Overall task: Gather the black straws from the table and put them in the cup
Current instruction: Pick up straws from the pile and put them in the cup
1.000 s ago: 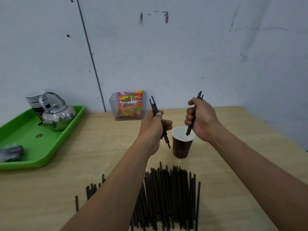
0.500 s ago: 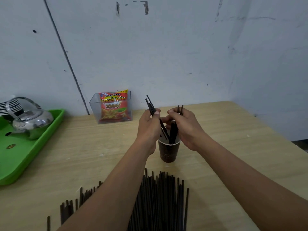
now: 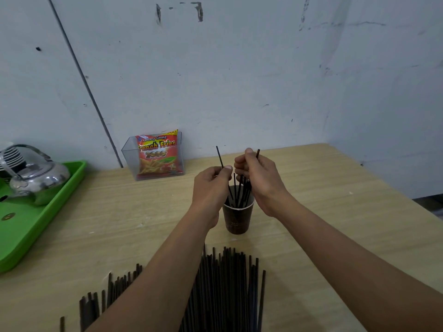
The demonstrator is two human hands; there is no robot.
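Observation:
A dark brown paper cup (image 3: pixel 237 220) stands upright mid-table with several black straws (image 3: pixel 241 192) leaning inside it. My left hand (image 3: pixel 211 188) hovers just left of the cup's rim and pinches one black straw (image 3: pixel 219 155) whose lower end dips into the cup. My right hand (image 3: pixel 260 180) is above the cup's right side, fingers curled round black straws, one tip (image 3: pixel 258 153) poking up past the thumb. A large pile of black straws (image 3: pixel 225 291) lies on the table near me, partly hidden by my forearms.
A green tray (image 3: pixel 40 226) at the left holds a metal kettle (image 3: pixel 33 176) and stacked cups. A clear holder with a red snack packet (image 3: pixel 157 155) stands against the wall. The table's right edge (image 3: pixel 393 188) runs near the wall corner.
Both hands came together over the cup and lowered their straws into it. More straws now stand in the cup, and my left hand holds fewer than before.

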